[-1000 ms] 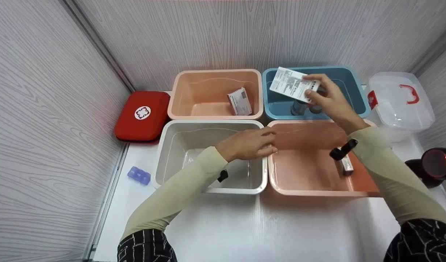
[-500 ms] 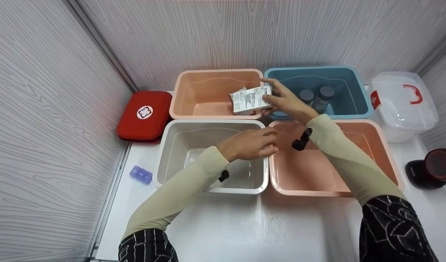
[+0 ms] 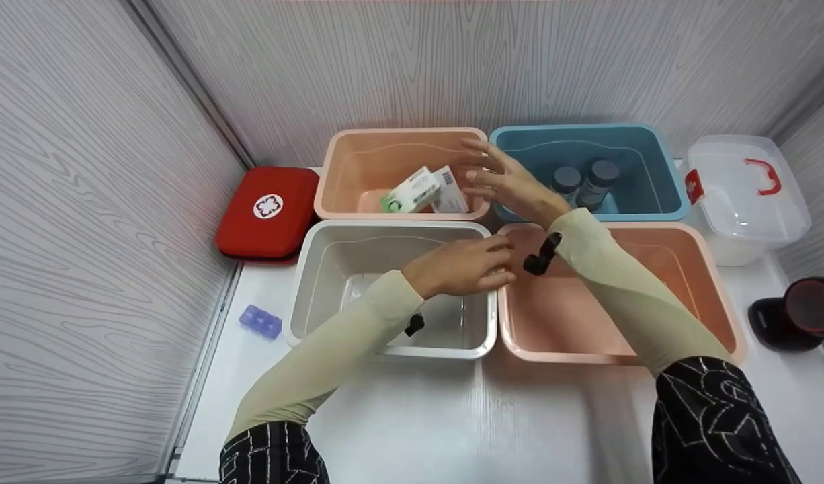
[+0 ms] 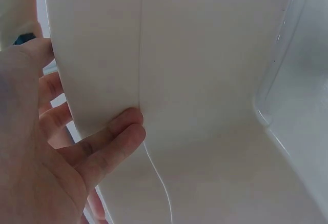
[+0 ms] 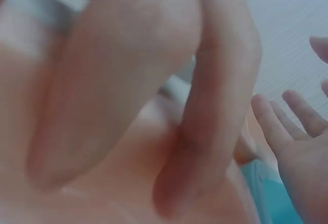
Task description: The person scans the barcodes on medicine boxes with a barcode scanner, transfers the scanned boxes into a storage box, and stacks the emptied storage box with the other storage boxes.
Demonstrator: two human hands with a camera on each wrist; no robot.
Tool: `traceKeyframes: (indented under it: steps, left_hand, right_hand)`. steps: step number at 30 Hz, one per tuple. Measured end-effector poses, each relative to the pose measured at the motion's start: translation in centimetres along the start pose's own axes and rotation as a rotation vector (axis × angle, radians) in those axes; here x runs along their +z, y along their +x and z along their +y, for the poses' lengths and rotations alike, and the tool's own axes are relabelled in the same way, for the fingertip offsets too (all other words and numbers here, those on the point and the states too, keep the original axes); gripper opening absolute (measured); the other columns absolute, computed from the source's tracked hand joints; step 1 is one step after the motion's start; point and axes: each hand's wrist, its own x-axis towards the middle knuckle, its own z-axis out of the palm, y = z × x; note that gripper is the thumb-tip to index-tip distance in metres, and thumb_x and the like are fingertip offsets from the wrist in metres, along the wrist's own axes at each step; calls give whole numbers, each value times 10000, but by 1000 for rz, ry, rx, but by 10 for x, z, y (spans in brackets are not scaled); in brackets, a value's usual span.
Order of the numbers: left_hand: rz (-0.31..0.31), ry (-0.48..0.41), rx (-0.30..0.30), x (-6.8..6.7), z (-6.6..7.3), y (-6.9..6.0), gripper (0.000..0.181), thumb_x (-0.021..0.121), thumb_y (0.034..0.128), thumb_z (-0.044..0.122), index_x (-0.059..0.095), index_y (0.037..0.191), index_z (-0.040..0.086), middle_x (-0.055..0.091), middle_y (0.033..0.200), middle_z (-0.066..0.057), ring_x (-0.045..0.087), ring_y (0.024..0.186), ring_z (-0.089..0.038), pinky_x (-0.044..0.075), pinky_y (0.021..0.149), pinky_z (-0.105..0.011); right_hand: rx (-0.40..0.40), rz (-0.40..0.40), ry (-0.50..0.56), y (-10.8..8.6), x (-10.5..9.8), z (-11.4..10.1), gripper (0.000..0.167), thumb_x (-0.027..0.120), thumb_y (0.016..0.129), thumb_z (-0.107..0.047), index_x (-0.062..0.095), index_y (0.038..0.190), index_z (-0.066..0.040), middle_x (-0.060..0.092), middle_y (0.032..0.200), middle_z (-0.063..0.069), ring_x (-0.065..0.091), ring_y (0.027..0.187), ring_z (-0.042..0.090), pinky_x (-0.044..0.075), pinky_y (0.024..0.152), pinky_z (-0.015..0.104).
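Note:
My right hand (image 3: 509, 181) hovers over the right edge of the back-left peach bin (image 3: 358, 161), fingers spread and holding nothing. The right wrist view shows that hand (image 5: 307, 157) too, with large blurred fingers (image 5: 205, 106) close to the camera, apparently the left hand's. In the peach bin, a white-and-green medicine box (image 3: 412, 193) leans against another white medicine box (image 3: 450, 193). My left hand (image 3: 459, 267) grips the right wall of the front white bin (image 3: 318, 269); in the left wrist view, digits of this hand (image 4: 66, 167) lie on both sides of the wall.
A blue bin (image 3: 519, 138) holds two dark-capped bottles (image 3: 599, 183). A front-right peach bin (image 3: 587, 358) lies under the right forearm. A red first-aid case (image 3: 251, 228), a purple pill organizer (image 3: 261, 323), a clear lidded box (image 3: 748, 195) and a black device (image 3: 798, 312) surround the bins.
My right hand carried the medicine box left from over the blue bin and let go of it in the back-left peach bin. My left hand stayed on the white bin's wall.

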Motion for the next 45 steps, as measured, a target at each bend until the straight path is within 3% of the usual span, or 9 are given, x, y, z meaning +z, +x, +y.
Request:
traceKeyframes:
  steps: [5, 14, 21, 24, 28, 33, 37, 39, 45]
  left_hand:
    - [-9, 9, -19, 1, 1, 2, 457, 475, 1164, 452, 648, 1448, 138, 495, 1631, -98, 620, 1379, -264, 504, 1182, -419]
    - [-22, -23, -29, 0, 2, 4, 480, 465, 1157, 457, 637, 1477, 143, 494, 1625, -92, 604, 1368, -258, 501, 1194, -429]
    - [-22, -23, -42, 0, 2, 4, 457, 458, 1155, 465, 654, 1428, 156, 493, 1626, -91, 606, 1381, -268, 500, 1198, -428]
    - [-7, -17, -40, -1, 1, 5, 416, 479, 1153, 448, 665, 1389, 161, 515, 1595, -88, 621, 1351, -274, 511, 1179, -430]
    - [1, -14, -27, 0, -1, 6, 423, 488, 1154, 439, 660, 1403, 143, 506, 1610, -106, 616, 1372, -299, 497, 1195, -441]
    - [-10, -8, -30, 1, -3, 5, 436, 477, 1154, 459, 646, 1434, 170, 489, 1636, -105, 602, 1404, -305, 482, 1216, -444]
    - [-8, -5, -28, 0, -4, 5, 422, 476, 1156, 456, 648, 1427, 182, 487, 1642, -103, 604, 1407, -306, 487, 1210, -448]
    - [-8, -5, -30, 1, -4, 5, 419, 476, 1156, 454, 648, 1425, 182, 486, 1644, -101, 603, 1411, -307, 487, 1211, -450]
    - [-18, -20, -44, 2, -4, 4, 415, 480, 1153, 451, 644, 1438, 197, 478, 1651, -90, 587, 1433, -299, 471, 1231, -447]
  right_hand:
    - [10, -7, -170, -27, -13, -2, 543, 613, 1115, -243, 463, 1635, -214, 486, 1656, 53, 515, 1512, 276, 452, 1241, 539]
    - [48, -53, -336, -101, -52, -11, 458, 618, 1121, -238, 569, 1542, -67, 594, 1543, 177, 611, 1417, 281, 567, 1108, 317]
    - [163, -148, -485, -155, -70, -15, 430, 604, 1123, -207, 581, 1521, -44, 648, 1464, 191, 671, 1320, 249, 559, 1084, 278]
    - [251, -185, -617, -170, -78, -15, 409, 620, 1113, -266, 626, 1492, -112, 655, 1477, 113, 641, 1333, 212, 531, 1101, 348]
    - [360, -219, -751, -185, -91, -8, 394, 666, 1087, -324, 676, 1434, -139, 662, 1474, 105, 638, 1330, 286, 546, 1092, 521]
    - [460, -207, -963, -197, -102, 6, 405, 731, 1040, -223, 694, 1405, -52, 675, 1425, 202, 678, 1248, 392, 588, 1048, 619]
    - [506, -182, -1158, -201, -107, 15, 371, 753, 986, -161, 744, 1339, -47, 719, 1299, 155, 652, 1152, 355, 594, 1020, 636]
    - [533, -159, -1179, -203, -108, 19, 333, 752, 964, -145, 767, 1287, -66, 705, 1256, 124, 625, 1141, 346, 598, 1000, 617]
    - [609, -29, -1000, -207, -106, 29, 255, 703, 966, -69, 772, 1211, -89, 651, 1249, 149, 588, 1146, 367, 601, 835, 450]
